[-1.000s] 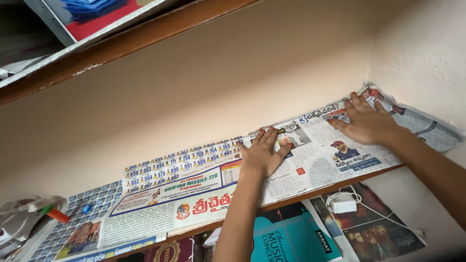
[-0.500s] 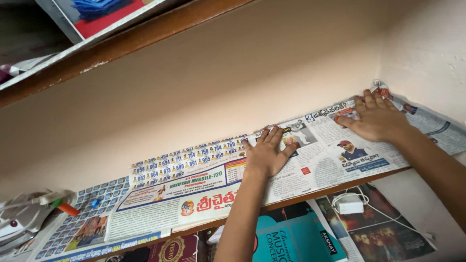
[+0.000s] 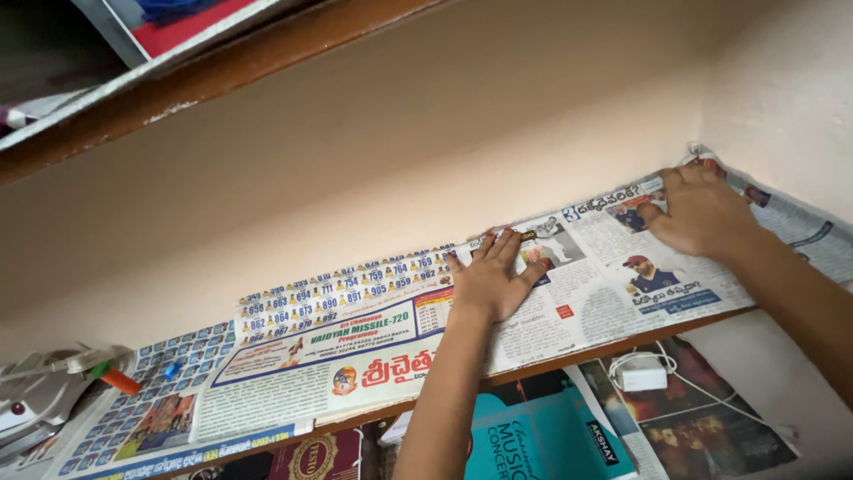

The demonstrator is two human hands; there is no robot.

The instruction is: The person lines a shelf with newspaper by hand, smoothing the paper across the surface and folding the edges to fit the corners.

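Observation:
Sheets of newspaper (image 3: 373, 347) line a narrow wooden shelf set into a cream wall. My left hand (image 3: 493, 280) lies flat on the paper near the middle of the shelf, fingers spread and pointing toward the back wall. My right hand (image 3: 702, 213) presses palm down on the paper's far right part, close to the corner where the paper curls up against the side wall. Neither hand holds anything.
A white clothes iron (image 3: 40, 396) with an orange part sits at the shelf's left end. Below the shelf lie a teal book (image 3: 542, 436), a white charger (image 3: 641, 372) with its cable, and magazines. Another shelf (image 3: 222, 67) runs overhead with a red and blue item.
Both hands have slid slightly over the newspaper; the right hand has shifted toward the right corner. The view has drifted a little.

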